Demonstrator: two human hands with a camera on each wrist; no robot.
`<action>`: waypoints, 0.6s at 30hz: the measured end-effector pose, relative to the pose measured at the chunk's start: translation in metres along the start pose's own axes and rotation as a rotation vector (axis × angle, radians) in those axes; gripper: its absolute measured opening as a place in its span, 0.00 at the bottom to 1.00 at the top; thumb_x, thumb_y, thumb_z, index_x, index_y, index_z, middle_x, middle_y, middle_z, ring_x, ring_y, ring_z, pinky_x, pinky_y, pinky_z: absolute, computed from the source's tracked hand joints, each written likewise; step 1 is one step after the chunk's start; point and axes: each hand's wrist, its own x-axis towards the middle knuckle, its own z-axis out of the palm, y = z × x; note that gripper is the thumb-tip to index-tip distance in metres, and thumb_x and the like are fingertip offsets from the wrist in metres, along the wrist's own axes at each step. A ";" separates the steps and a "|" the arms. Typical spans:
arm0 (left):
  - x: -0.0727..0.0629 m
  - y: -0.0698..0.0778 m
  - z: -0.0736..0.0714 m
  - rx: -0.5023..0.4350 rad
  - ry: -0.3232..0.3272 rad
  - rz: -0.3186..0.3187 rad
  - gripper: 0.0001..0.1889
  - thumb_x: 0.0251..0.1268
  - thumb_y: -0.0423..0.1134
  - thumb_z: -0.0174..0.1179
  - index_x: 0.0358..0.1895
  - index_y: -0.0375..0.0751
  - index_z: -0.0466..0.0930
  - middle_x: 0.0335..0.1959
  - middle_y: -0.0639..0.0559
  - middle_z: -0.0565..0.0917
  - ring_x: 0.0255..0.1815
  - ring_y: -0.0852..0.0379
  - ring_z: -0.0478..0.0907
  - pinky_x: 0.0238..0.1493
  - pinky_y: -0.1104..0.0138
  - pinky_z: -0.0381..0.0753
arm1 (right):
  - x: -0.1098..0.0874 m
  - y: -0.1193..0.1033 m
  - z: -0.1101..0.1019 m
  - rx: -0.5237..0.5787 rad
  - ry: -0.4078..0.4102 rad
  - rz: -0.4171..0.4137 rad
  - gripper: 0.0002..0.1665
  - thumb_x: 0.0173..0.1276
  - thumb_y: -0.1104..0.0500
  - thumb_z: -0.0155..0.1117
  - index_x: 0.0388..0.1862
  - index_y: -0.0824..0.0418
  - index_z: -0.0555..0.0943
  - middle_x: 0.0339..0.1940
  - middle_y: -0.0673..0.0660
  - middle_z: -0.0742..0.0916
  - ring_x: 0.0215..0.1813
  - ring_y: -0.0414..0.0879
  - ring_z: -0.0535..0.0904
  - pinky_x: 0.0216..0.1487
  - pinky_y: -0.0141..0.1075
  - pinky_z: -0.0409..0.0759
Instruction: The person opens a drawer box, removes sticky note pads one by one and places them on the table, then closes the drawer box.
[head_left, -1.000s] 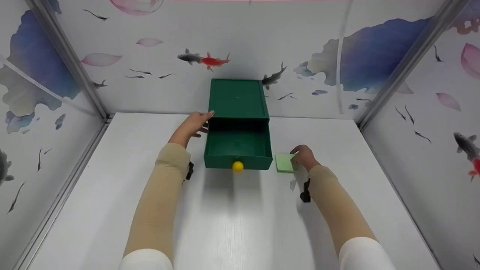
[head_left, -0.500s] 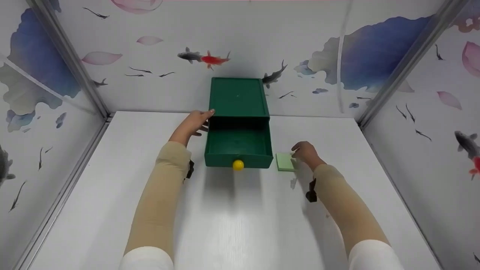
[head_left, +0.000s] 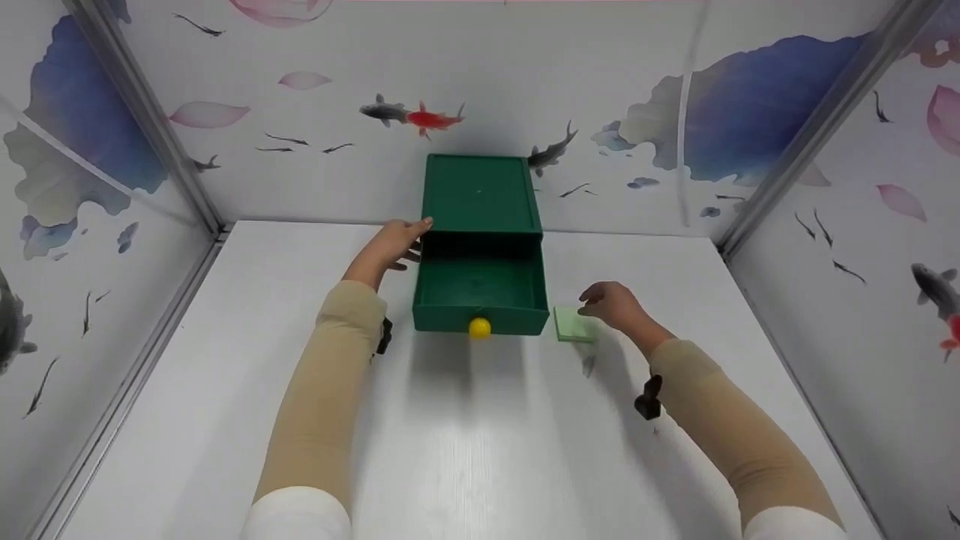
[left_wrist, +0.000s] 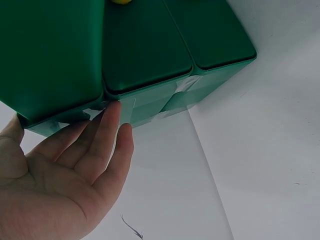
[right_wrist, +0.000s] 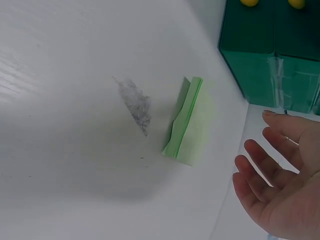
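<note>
One pad of green paper, beside an open drawer.
The right forearm has swung outward, yet the right hand, fingers parted and gripping nothing, hovers over the pad (it lies on the table, right of the drawer), which therefore seems unlifted. The left hand, fingers also apart, touches the left side of the box.

green drawer unit: solid green, stacked drawers, upright, clear tape along side seams | top drawer: pulled well out, round yellow knob on front | sticky-note pad: pale green, square, flat on white table, near open drawer's right front corner, one edge wavy in right wrist view
</note>
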 end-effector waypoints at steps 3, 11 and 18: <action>0.000 0.000 0.000 -0.001 0.007 0.004 0.35 0.76 0.59 0.43 0.69 0.30 0.63 0.62 0.35 0.73 0.60 0.41 0.74 0.62 0.49 0.70 | -0.008 -0.009 -0.001 0.013 -0.019 -0.011 0.18 0.67 0.61 0.66 0.52 0.71 0.80 0.49 0.66 0.83 0.52 0.59 0.78 0.51 0.49 0.78; 0.001 -0.001 0.000 -0.003 0.006 -0.001 0.35 0.76 0.59 0.43 0.70 0.31 0.63 0.63 0.34 0.72 0.61 0.40 0.74 0.62 0.49 0.70 | -0.034 -0.035 0.003 0.019 -0.089 -0.107 0.18 0.65 0.61 0.69 0.51 0.68 0.82 0.48 0.65 0.84 0.50 0.57 0.80 0.47 0.45 0.80; 0.003 -0.001 0.000 0.006 0.002 -0.007 0.37 0.76 0.60 0.43 0.71 0.30 0.61 0.63 0.34 0.72 0.61 0.40 0.74 0.62 0.50 0.71 | -0.055 -0.055 0.005 0.022 -0.118 -0.178 0.19 0.63 0.60 0.71 0.51 0.67 0.82 0.48 0.62 0.85 0.49 0.54 0.80 0.48 0.45 0.80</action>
